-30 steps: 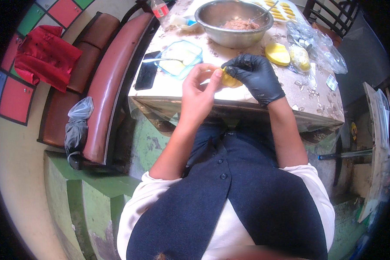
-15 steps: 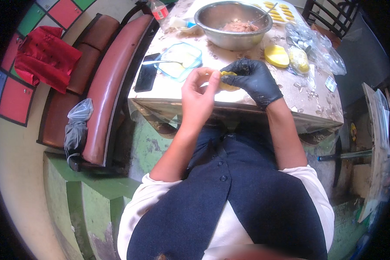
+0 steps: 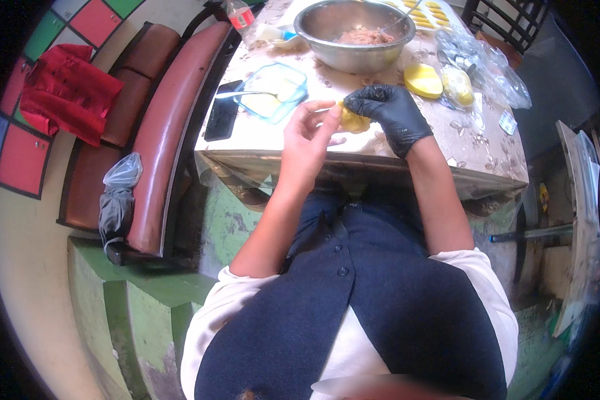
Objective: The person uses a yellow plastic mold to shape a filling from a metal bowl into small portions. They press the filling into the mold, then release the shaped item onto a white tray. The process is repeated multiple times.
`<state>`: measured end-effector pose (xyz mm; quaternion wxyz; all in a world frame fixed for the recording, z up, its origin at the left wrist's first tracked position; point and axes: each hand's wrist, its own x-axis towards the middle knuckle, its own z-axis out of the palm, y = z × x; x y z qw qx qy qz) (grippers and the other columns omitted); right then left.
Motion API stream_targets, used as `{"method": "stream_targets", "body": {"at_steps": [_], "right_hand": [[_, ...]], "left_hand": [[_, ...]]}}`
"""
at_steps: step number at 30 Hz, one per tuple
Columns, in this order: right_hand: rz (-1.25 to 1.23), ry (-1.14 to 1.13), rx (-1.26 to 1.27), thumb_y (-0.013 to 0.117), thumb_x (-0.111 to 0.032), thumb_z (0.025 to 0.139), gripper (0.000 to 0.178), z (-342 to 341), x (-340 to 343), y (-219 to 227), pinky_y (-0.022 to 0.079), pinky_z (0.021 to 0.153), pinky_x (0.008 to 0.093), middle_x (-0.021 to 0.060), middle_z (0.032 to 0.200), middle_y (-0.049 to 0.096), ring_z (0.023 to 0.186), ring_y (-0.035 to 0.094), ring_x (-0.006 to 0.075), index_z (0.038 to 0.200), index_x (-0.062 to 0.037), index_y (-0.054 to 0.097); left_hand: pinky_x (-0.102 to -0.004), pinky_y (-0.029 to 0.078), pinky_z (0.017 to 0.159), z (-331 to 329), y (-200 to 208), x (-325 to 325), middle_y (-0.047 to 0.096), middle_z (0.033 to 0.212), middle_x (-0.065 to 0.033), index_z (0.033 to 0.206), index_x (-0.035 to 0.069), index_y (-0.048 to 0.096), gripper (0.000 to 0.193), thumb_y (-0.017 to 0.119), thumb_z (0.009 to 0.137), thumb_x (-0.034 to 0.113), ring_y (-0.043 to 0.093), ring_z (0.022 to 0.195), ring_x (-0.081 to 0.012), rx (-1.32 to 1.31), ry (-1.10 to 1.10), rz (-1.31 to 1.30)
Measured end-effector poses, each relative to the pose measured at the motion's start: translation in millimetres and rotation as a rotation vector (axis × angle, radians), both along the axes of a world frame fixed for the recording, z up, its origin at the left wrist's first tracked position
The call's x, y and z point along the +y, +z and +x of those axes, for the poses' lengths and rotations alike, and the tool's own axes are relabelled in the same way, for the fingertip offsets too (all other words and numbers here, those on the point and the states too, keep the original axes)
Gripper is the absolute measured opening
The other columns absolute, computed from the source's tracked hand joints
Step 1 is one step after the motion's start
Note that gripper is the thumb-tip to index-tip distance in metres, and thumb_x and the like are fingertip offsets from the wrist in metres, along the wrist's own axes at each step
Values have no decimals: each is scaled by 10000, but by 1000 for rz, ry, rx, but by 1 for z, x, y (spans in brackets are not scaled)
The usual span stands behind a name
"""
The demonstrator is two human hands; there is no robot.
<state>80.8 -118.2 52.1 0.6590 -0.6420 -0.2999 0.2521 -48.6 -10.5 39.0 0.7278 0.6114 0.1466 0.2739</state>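
Over the table's near edge, my bare left hand (image 3: 308,130) pinches one side of a yellow dumpling (image 3: 355,122) between thumb and fingers. My right hand (image 3: 395,120), in a black glove, grips its top edge with closed fingertips. The dumpling hangs between both hands, partly hidden by the fingers. Just beyond them stands a steel bowl (image 3: 353,60) of pink minced filling (image 3: 365,36), with a spoon (image 3: 396,23) leaning in it. A stack of round yellow wrappers (image 3: 423,81) lies right of the bowl. Shaped yellow dumplings (image 3: 437,15) rest on a white tray at the far right.
Left on the table are a shallow clear-blue container (image 3: 299,92) with a spoon (image 3: 247,94) across it, a dark phone (image 3: 221,120) and a bottle (image 3: 240,17). Clear plastic bags (image 3: 510,83) lie at right. A red padded bench (image 3: 173,133) stands beside the table.
My right fingers have shifted up along the dumpling's edge, so more of its yellow body shows below them. My left hand keeps its pinch, nearly in place.
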Motion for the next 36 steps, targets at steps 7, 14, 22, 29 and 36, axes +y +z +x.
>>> {"method": "stream_targets", "body": {"at_steps": [7,14,22,29,36], "right_hand": [[167,-7,108,727,-110,783,209,-6,9,-14,502,699,268,91,865,707,764,640,149,934,33,711],[203,-17,229,731,-125,779,219,-3,12,-19,494,765,276,103,904,705,844,640,158,935,28,710],[43,-53,300,611,-329,912,388,1,-2,-8,508,714,269,94,959,691,800,624,147,1081,17,662],[80,52,438,650,-309,901,402,2,-19,-25,566,763,303,91,1066,658,919,659,177,1152,3,619],[206,81,590,594,-167,928,384,21,-55,-16,562,857,395,173,1191,607,1048,634,310,1258,15,520]], "left_hand": [[-261,553,735,4,-8,0,666,1003,-101,1090,-40,591,274,676,890,128,649,875,-135,-6,-20,-8],[-299,561,774,3,-9,6,651,1051,-119,1128,-37,593,355,702,868,180,650,924,-174,17,-73,-14],[-289,562,783,5,-7,7,648,1051,-119,1144,-51,571,341,679,883,139,648,935,-172,-2,-75,-107],[-311,572,817,12,1,-3,635,1068,-127,1153,-57,565,306,628,922,135,644,972,-198,54,-84,-38],[-301,578,746,35,31,-11,507,1310,-201,1228,-18,573,370,639,882,94,658,963,-243,20,-25,669]]}}
